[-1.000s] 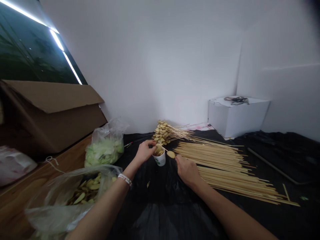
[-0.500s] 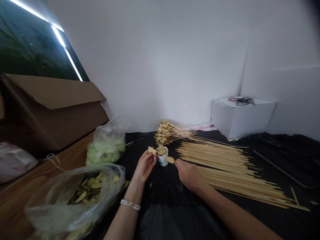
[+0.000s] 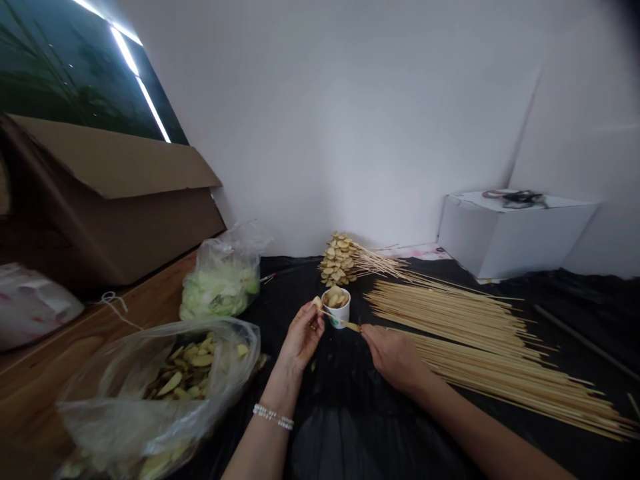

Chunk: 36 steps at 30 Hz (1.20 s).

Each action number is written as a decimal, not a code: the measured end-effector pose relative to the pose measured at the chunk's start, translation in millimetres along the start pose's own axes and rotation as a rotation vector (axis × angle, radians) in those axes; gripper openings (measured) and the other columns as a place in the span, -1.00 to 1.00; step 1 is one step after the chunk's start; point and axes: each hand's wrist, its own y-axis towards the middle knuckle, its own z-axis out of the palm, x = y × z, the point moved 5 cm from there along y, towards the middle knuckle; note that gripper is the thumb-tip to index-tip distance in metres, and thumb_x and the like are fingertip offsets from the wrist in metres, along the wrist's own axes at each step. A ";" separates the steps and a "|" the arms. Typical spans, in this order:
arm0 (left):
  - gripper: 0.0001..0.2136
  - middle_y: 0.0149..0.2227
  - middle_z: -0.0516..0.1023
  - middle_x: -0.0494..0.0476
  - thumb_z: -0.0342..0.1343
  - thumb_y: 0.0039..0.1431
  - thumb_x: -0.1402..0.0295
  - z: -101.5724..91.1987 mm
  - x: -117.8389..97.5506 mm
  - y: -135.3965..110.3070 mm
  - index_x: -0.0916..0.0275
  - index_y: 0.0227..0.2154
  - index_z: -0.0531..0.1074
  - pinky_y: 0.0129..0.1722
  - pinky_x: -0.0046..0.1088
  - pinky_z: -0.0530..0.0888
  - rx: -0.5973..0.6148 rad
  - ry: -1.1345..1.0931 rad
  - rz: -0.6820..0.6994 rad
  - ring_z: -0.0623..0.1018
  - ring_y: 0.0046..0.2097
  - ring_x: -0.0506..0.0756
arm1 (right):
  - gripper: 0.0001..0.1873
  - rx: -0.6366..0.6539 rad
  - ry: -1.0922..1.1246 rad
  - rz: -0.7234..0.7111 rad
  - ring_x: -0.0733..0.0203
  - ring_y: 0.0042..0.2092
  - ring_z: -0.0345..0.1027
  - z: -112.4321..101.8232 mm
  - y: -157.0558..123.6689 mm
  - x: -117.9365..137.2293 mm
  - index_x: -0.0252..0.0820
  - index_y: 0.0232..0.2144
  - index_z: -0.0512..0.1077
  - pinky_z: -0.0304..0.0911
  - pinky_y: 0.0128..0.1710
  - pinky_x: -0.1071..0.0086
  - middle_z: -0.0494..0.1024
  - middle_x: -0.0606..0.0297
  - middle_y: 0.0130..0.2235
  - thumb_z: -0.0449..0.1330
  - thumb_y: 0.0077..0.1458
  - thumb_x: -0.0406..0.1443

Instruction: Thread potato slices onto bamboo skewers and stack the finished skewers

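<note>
My left hand [image 3: 304, 335] pinches a pale potato slice [image 3: 317, 303] at the tip of a bamboo skewer [image 3: 336, 319]. My right hand [image 3: 393, 351] grips that skewer's other end, with one slice [image 3: 351, 326] threaded near its fingers. Just behind the skewer stands a small white paper cup [image 3: 340, 312] filled with potato slices. A wide heap of bare bamboo skewers [image 3: 480, 347] lies to the right on the black sheet [image 3: 350, 427]. Further back rests a pile of finished skewers [image 3: 341, 259] loaded with slices.
A clear bag of potato slices [image 3: 165, 387] sits at the near left, a bag of green leaves [image 3: 223, 283] behind it. A large cardboard box [image 3: 110, 193] stands on the wooden surface at left. A white box [image 3: 515, 233] is at the back right by the wall.
My left hand left the cup with a potato slice and brought it to the skewer's tip. My right hand stayed on the skewer; the view shifted slightly.
</note>
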 end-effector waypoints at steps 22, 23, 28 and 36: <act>-0.91 -0.39 0.58 0.09 0.21 0.05 0.61 -8.4 2.0 5.9 0.32 -0.45 0.49 -0.47 -0.70 0.50 -0.043 0.005 0.078 0.53 -0.45 -0.10 | -0.71 0.052 -0.072 0.099 0.26 -0.34 0.38 0.5 -0.2 -3.9 -0.13 -0.28 0.43 0.03 -0.37 0.44 0.52 0.30 -0.39 -0.09 0.31 -0.30; -0.91 -0.39 0.58 0.09 0.22 0.04 0.61 -8.6 1.8 5.9 0.32 -0.45 0.49 -0.48 -0.70 0.50 -0.045 0.013 0.088 0.53 -0.45 -0.09 | -0.71 0.056 -0.065 0.099 0.26 -0.33 0.38 1.2 -0.3 -4.2 -0.13 -0.28 0.42 0.04 -0.37 0.44 0.52 0.30 -0.39 -0.10 0.31 -0.30; -0.91 -0.39 0.59 0.11 0.25 0.00 0.61 -8.4 0.6 5.4 0.34 -0.45 0.50 -0.45 -0.69 0.49 -0.040 0.057 0.132 0.52 -0.44 -0.09 | -0.70 0.073 -0.015 0.102 0.27 -0.29 0.40 3.9 -1.0 -3.6 -0.15 -0.34 0.39 0.04 -0.33 0.46 0.53 0.29 -0.38 -0.11 0.31 -0.31; -0.85 -0.44 0.60 0.13 0.38 -0.15 0.53 -5.8 2.5 3.3 0.36 -0.48 0.51 -0.41 -0.66 0.47 0.003 0.159 0.179 0.51 -0.46 -0.09 | -0.74 0.131 -0.019 0.160 0.26 -0.33 0.39 3.4 -0.1 0.5 -0.15 -0.36 0.39 -0.01 -0.39 0.42 0.54 0.30 -0.38 -0.07 0.29 -0.34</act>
